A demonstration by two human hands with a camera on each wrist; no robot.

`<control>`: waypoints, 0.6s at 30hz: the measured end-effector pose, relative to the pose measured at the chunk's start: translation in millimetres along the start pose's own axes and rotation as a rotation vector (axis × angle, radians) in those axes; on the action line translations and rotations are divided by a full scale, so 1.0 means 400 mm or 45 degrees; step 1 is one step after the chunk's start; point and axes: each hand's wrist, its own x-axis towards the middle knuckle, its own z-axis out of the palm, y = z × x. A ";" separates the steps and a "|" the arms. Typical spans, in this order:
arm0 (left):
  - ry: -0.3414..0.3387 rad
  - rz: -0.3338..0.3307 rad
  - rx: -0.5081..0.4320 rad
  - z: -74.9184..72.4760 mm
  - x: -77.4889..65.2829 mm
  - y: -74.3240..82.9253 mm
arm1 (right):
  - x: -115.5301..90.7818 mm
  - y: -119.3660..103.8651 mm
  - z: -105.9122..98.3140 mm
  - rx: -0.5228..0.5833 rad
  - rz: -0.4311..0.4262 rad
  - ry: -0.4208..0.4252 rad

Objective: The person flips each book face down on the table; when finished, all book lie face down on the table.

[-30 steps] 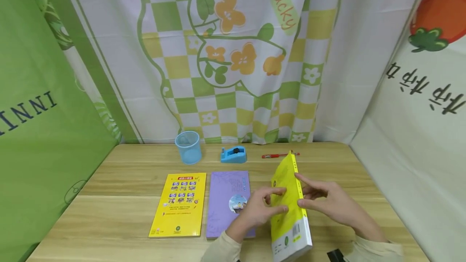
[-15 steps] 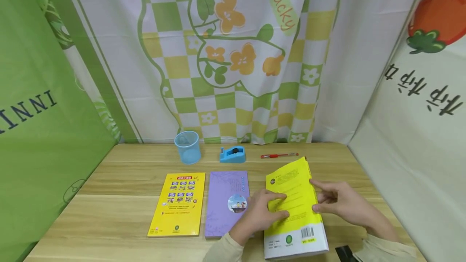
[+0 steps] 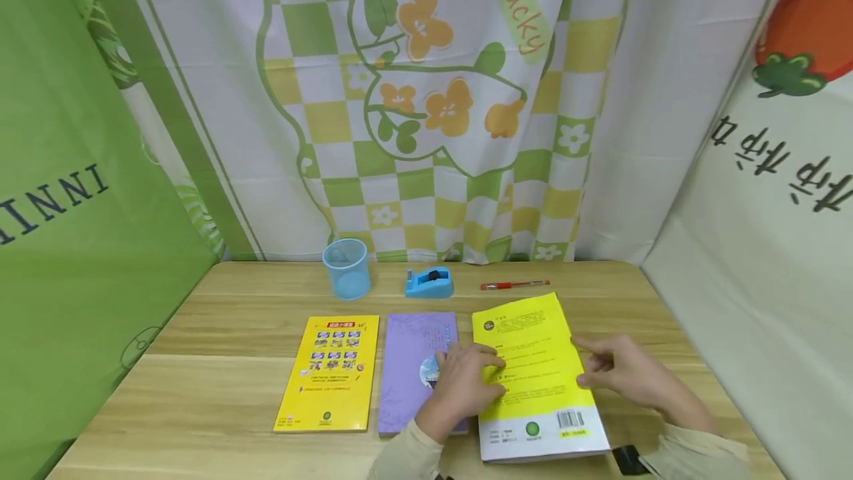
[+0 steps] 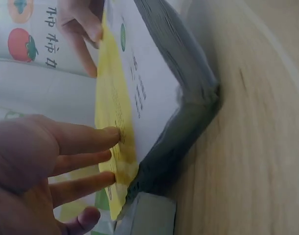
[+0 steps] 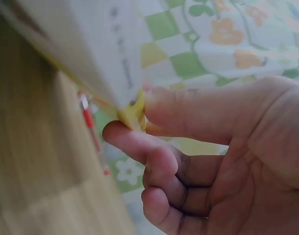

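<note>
A thick book with a yellow-and-white back cover (image 3: 533, 369) lies on the right part of the table, its barcode end toward the front. My right hand (image 3: 623, 372) is at the book's right edge; in the right wrist view, the thumb (image 5: 171, 110) and index finger (image 5: 139, 144) pinch that edge, held above the tabletop. My left hand (image 3: 463, 384) is at the left side, where the left wrist view shows fairly straight fingers (image 4: 85, 137) touching the cover. A purple book (image 3: 408, 384) lies partly under the left hand, and a thinner yellow book (image 3: 329, 376) lies left of it.
Along the back of the wooden table (image 3: 220, 361) stand a blue mesh pen cup (image 3: 349, 272) and a blue tape dispenser (image 3: 429, 284). A red pen (image 3: 515, 285) lies behind the thick book. Printed curtains (image 3: 440, 132) close off the back and sides.
The thick book has gone from standing steeply on its edge to lying nearly flat, cover up. My left hand has slid toward its left side; the right hand stays at its right edge.
</note>
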 end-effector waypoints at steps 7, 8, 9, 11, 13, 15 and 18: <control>0.125 -0.009 0.191 0.014 0.001 -0.019 | 0.020 0.064 0.020 -0.036 -0.003 -0.009; 0.143 -0.011 0.210 0.015 0.002 -0.021 | 0.022 0.071 0.022 -0.044 0.010 -0.008; 0.156 -0.020 0.242 0.016 0.002 -0.022 | 0.024 0.078 0.024 -0.048 0.029 -0.008; 0.180 -0.042 0.296 0.017 0.004 -0.024 | 0.028 0.089 0.029 -0.052 0.075 -0.006; 0.196 -0.067 0.339 0.017 0.005 -0.026 | 0.031 0.098 0.034 -0.049 0.125 -0.009; 0.196 -0.084 0.361 0.019 0.008 -0.028 | 0.034 0.106 0.039 -0.055 0.160 -0.010; 0.192 -0.083 0.326 0.021 0.010 -0.032 | 0.038 0.113 0.047 -0.085 0.201 0.003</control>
